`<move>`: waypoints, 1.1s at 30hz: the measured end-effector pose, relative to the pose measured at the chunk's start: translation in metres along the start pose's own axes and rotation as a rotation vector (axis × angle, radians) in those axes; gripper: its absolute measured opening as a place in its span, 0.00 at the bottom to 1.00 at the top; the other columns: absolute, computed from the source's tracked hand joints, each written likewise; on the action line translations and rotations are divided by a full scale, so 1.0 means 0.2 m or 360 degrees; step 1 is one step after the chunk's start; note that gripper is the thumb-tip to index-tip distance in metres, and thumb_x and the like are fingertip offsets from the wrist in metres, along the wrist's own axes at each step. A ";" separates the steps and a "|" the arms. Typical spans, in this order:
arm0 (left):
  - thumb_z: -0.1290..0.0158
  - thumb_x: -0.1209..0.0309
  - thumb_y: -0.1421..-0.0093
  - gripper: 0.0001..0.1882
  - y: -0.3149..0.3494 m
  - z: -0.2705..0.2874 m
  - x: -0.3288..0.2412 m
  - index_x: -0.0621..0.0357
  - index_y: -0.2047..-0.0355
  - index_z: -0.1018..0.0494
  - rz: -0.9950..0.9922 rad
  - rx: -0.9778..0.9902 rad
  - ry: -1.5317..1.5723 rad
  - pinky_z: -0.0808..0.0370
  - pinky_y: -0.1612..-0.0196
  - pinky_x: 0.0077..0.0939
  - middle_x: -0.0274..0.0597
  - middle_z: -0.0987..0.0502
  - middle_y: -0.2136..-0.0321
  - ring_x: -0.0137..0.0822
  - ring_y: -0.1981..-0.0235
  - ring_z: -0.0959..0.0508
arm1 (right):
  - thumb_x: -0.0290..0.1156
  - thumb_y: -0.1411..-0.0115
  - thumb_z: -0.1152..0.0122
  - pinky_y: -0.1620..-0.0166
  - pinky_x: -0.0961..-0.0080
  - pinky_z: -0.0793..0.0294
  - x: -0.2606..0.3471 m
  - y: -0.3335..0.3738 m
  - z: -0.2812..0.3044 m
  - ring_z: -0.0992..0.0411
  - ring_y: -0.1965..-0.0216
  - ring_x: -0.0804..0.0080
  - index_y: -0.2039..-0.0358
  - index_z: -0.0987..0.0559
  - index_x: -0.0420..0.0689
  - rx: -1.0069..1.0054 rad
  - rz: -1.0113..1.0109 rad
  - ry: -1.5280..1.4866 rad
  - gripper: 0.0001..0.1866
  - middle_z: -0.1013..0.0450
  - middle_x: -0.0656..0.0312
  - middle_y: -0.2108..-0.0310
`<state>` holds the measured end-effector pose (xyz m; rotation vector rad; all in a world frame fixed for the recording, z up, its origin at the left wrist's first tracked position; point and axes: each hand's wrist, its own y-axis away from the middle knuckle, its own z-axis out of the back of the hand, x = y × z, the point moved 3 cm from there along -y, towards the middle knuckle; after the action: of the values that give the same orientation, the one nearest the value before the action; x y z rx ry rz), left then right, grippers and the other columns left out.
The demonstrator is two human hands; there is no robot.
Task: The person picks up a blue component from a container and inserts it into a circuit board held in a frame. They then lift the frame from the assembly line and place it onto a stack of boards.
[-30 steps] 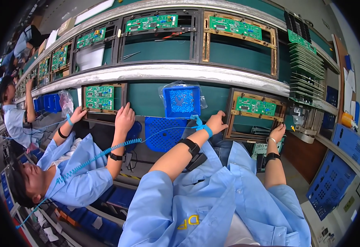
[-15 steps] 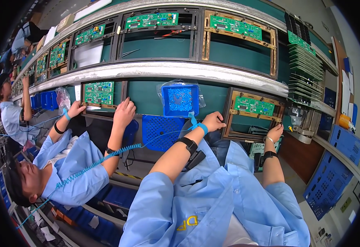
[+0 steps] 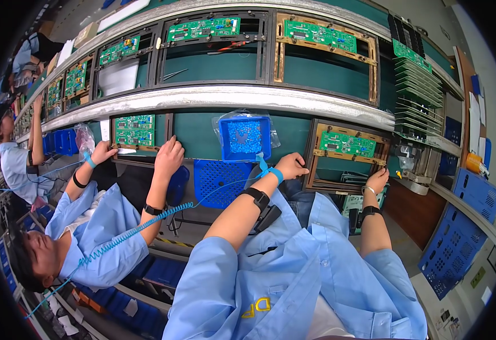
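At the belt edge, my left hand (image 3: 291, 166) sits curled on the rim, fingers together, holding nothing I can see. My right hand (image 3: 377, 180) rests on the lower right corner of the wooden frame (image 3: 314, 170); can't tell if it's gripping or just touching. That frame carries a green board (image 3: 347, 144). Just left of my left hand: small blue tray (image 3: 244, 137) on a clear bag, filled with tiny pale-blue parts. Below it, a perforated blue bin (image 3: 221, 182); contents not visible. Co-worker's hand (image 3: 168, 158) rests beside another frame (image 3: 136, 130) holding a green board.
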<state>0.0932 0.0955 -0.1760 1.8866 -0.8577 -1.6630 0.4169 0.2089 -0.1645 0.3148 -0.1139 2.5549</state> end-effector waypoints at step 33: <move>0.41 0.67 0.54 0.15 0.02 0.00 0.00 0.60 0.72 0.34 0.0053 0.0142 0.0184 0.28 0.79 0.19 0.36 0.27 0.79 0.26 0.77 0.25 | 0.46 0.40 0.67 0.55 0.58 0.38 0.02 -0.01 0.01 0.36 0.55 0.54 0.53 0.34 0.48 0.0001 0.0003 0.0009 0.22 0.35 0.57 0.54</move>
<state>0.0933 0.0936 -0.1728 1.9956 -0.9242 -1.5029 0.4155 0.2114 -0.1618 0.3080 -0.1112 2.5574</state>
